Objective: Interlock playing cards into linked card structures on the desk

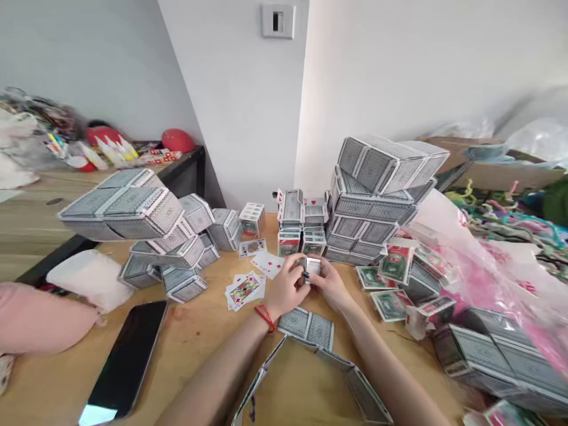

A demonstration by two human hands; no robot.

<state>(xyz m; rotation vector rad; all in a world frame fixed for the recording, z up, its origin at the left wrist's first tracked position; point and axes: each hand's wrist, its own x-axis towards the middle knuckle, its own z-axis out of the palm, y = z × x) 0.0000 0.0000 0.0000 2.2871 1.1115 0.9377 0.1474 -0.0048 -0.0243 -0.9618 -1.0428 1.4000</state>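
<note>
Both my hands meet at the middle of the wooden table (195,343) and grip one small deck of playing cards (313,266) between them. My left hand (286,287), with a red string at its wrist, closes on the deck's left side. My right hand (331,284) closes on its right side. Just beyond stand short stacks of card packs (302,228). An opened, flattened carton (310,361) printed with card backs lies under my forearms. Loose face-up cards (246,289) lie to the left of my hands.
Tall piles of grey card cartons stand at the left (142,228) and at the right (377,195). A black phone (126,358) lies at the near left. Green packs (394,278) and a pink plastic bag (479,266) crowd the right. Another person's pink sleeve (39,316) enters from the left.
</note>
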